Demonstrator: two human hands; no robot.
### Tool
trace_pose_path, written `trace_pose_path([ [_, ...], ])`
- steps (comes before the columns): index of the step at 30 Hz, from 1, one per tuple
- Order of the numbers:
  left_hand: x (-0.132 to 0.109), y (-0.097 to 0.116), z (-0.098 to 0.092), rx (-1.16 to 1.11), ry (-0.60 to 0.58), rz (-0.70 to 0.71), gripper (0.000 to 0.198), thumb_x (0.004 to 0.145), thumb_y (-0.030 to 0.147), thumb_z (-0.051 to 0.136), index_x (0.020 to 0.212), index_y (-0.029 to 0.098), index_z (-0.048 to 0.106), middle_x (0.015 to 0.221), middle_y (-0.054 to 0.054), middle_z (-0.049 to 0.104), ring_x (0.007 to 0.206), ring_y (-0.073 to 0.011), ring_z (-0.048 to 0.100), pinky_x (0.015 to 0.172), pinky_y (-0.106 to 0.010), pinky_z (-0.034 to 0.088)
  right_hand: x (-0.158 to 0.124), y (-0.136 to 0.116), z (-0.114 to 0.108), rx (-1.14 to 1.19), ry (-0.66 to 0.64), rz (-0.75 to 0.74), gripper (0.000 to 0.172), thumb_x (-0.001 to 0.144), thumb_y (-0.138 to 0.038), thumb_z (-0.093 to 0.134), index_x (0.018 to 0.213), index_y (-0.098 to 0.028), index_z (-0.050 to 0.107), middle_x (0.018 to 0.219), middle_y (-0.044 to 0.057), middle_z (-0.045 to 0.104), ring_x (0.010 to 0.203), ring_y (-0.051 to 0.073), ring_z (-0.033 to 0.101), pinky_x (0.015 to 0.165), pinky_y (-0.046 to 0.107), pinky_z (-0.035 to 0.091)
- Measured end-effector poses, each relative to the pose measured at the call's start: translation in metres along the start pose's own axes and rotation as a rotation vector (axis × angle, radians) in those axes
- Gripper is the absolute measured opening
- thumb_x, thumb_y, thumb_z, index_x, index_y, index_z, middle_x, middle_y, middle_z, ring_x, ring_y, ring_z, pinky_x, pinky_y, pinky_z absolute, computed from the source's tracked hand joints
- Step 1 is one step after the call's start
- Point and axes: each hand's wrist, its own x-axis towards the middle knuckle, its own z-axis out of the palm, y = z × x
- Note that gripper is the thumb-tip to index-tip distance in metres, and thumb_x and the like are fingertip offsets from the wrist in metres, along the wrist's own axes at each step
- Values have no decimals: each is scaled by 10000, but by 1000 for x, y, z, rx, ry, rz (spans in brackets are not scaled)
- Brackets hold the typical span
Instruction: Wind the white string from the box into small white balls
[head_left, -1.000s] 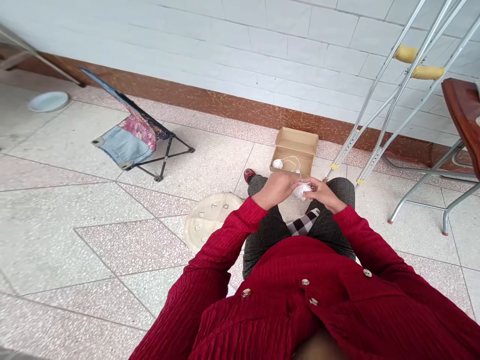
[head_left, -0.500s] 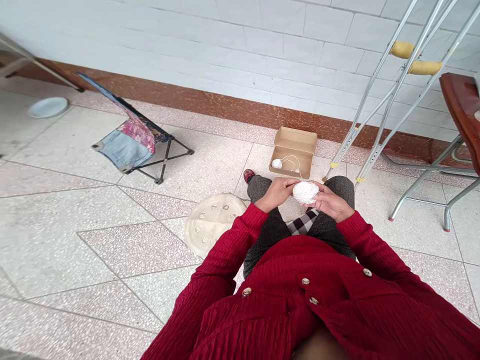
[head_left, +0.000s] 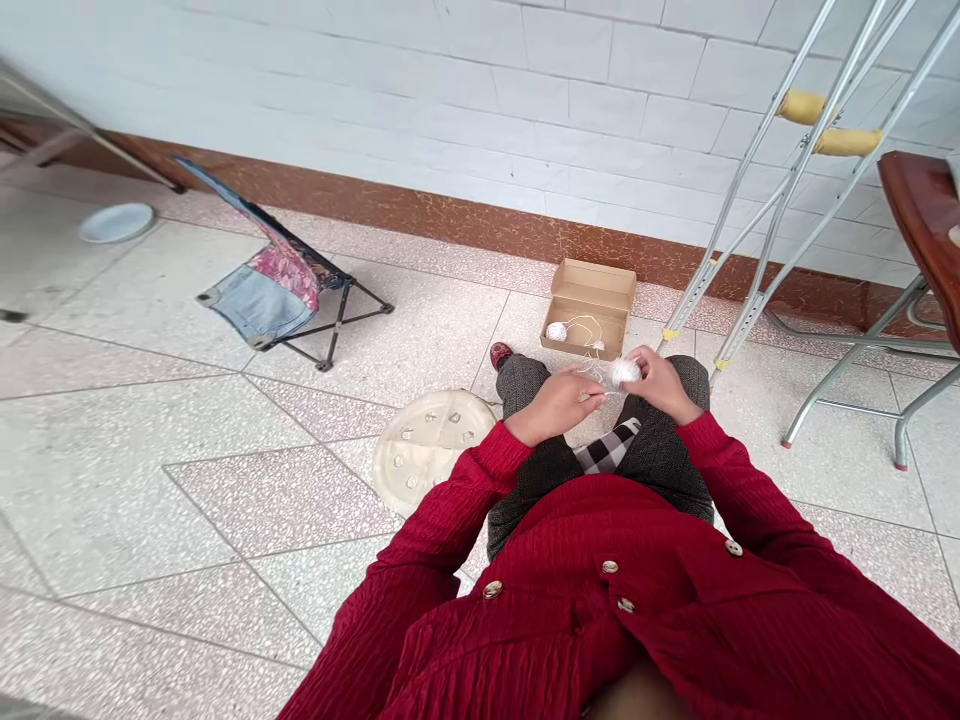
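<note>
My right hand (head_left: pixel 660 384) is closed around a ball of white yarn (head_left: pixel 625 373) above my lap. Beside it, my left hand (head_left: pixel 564 402) pinches a strand of the same yarn (head_left: pixel 609 393), a short way left of the ball. Loose white strands (head_left: pixel 589 366) hang between my hands and the open cardboard box (head_left: pixel 609 318) on the floor. In that box lies another, smaller white yarn ball (head_left: pixel 556 331) with a looped strand.
A folding stool (head_left: pixel 262 305) stands at the left, with a pale plate (head_left: pixel 116 223) beyond it. Near my left leg is a round cream mat (head_left: pixel 390 470). Metal crutches (head_left: pixel 731 215) lean on the wall at the right, next to a brown chair (head_left: pixel 919 215).
The yarn ball has shifted to the right with my right hand, which now grips it from the side. My left hand has come off the ball and draws the strand apart from it.
</note>
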Motion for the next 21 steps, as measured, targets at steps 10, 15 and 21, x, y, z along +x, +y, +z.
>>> trace_pose_path([
  [10, 4, -24, 7, -295, 129, -132, 360, 963, 382, 496, 809, 139, 712, 800, -29, 710, 792, -157, 629, 827, -285, 476, -48, -41, -4, 822, -433, 154, 477, 624, -204, 773, 1075, -223, 617, 960, 9, 648, 776, 153, 616, 668, 281, 526],
  [15, -5, -7, 24, -454, -44, -158, 405, 956, 388, 511, 703, 130, 693, 735, -22, 696, 722, -133, 615, 750, -242, 452, -20, -50, -25, 696, -58, 12, 419, 650, -252, 776, 1030, -253, 600, 970, 3, 656, 741, 155, 618, 651, 296, 527],
  [21, -7, 5, 4, -194, -92, -79, 352, 935, 297, 533, 639, 153, 657, 613, 10, 601, 641, -124, 544, 727, -250, 424, -2, -13, 3, 90, 58, -66, 417, 557, -200, 781, 931, -213, 597, 778, -48, 578, 673, 129, 533, 623, 253, 429],
])
